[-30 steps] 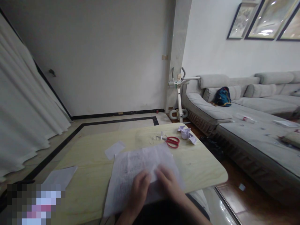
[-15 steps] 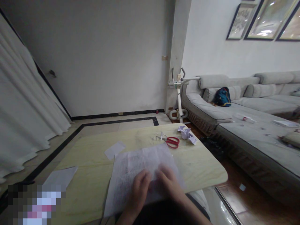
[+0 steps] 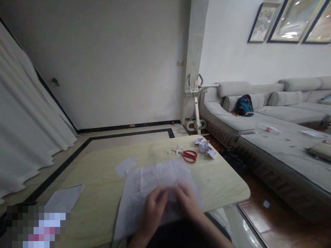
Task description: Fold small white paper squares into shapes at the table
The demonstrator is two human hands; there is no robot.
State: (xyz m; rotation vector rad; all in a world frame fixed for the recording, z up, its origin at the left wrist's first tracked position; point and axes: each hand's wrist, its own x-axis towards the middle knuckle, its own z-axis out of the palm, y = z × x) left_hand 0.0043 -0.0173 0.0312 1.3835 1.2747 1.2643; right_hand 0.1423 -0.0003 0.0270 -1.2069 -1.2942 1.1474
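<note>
My left hand [image 3: 156, 203] and my right hand [image 3: 187, 201] come together above a large creased sheet of paper [image 3: 144, 179] with dense markings on its left side. The fingers of both hands are curled inward and their tips nearly meet. A pale patch shows between them, but blur hides what they hold. Beyond the sheet lie red-handled scissors [image 3: 190, 156], with small white paper scraps [image 3: 177, 150] by the blades. Crumpled or folded pale paper pieces [image 3: 205, 147] rest to their right. A small pale paper [image 3: 125, 166] touches the sheet's upper left corner.
The light wooden table [image 3: 90, 172] carries another white paper [image 3: 66, 196] at its left edge. A grey sofa [image 3: 271, 151] with a blue backpack [image 3: 244, 105] stands to the right. Exercise equipment [image 3: 197, 106] is by the wall, a white curtain [image 3: 28, 127] at left.
My left hand's fingers have shifted slightly right and up, closer to my right hand. The sheet, scissors and paper pieces lie as before; the view has shifted a little.
</note>
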